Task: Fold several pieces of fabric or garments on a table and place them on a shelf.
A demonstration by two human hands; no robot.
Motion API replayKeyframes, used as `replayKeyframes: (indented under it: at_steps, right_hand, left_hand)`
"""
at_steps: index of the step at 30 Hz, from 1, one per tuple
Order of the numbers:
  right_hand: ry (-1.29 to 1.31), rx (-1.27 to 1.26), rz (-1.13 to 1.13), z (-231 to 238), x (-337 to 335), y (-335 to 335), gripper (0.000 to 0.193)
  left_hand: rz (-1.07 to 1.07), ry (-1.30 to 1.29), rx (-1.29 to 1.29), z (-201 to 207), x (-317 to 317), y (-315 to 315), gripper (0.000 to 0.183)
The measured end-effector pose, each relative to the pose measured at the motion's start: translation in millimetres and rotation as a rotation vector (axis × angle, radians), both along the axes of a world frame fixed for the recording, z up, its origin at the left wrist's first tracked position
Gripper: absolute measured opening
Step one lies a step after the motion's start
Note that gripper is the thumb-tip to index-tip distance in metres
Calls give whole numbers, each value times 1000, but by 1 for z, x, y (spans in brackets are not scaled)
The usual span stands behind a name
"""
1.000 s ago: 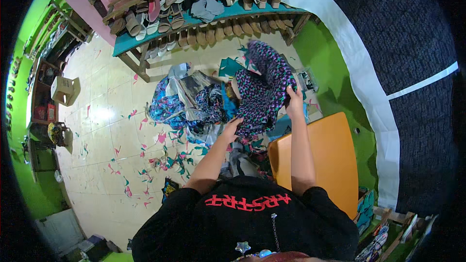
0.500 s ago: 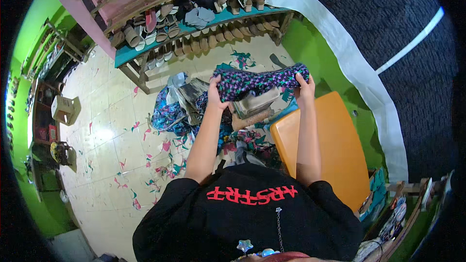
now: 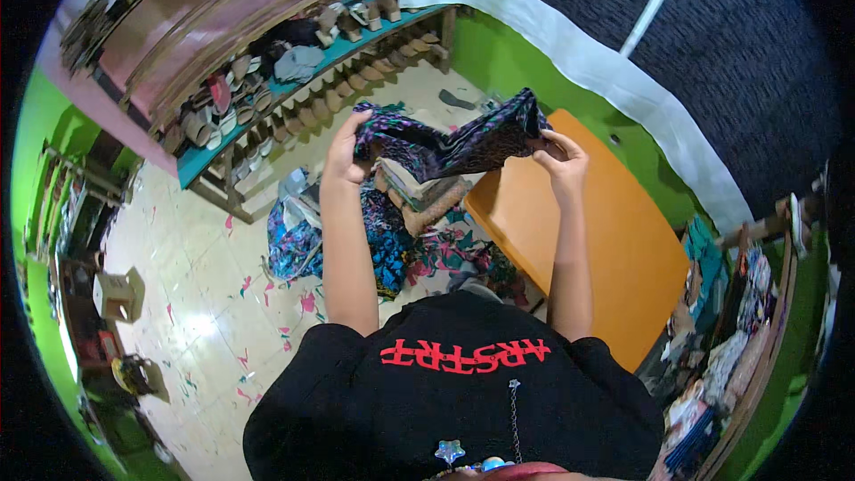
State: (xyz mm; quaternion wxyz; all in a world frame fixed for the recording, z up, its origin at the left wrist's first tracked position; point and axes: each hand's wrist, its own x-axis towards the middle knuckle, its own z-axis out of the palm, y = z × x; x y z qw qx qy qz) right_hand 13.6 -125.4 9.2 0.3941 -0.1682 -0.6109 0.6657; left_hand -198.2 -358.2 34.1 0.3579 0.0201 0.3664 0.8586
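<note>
A dark cloth [image 3: 445,147] with a small purple and green pattern hangs between my two hands, sagging in the middle. My left hand [image 3: 346,150] grips its left end, fingers closed around the edge. At the other end, my right hand [image 3: 561,153] pinches the cloth, thumb against fingers. Beneath the cloth lies a heap of patterned fabric in blue and black [image 3: 383,232]. Beside that heap is a stack of folded material with a brown textured piece [image 3: 435,212], partly hidden by the cloth.
To the right stands an orange table [image 3: 597,240]. Shoes line a teal wooden rack [image 3: 334,52] at the back. Pink and green scraps [image 3: 307,303] litter the tiled floor. A rack of folded cloths [image 3: 712,383] is at the lower right, and a small box [image 3: 114,296] at the left.
The cloth has gone from a flat, stretched strip to a sagging, folded shape. My left hand has shifted left. My view has turned, so the surroundings sit differently.
</note>
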Motion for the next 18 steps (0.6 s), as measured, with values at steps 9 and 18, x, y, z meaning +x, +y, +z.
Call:
replayKeyframes:
  at_steps: [9, 18]
  right_hand:
    - [-287, 605, -677, 26, 121, 35, 9]
    - [-379, 421, -637, 33, 184, 62, 13]
  left_hand:
    - [326, 98, 120, 3, 15, 83, 48]
    - [-148, 1504, -51, 15, 199, 216, 49]
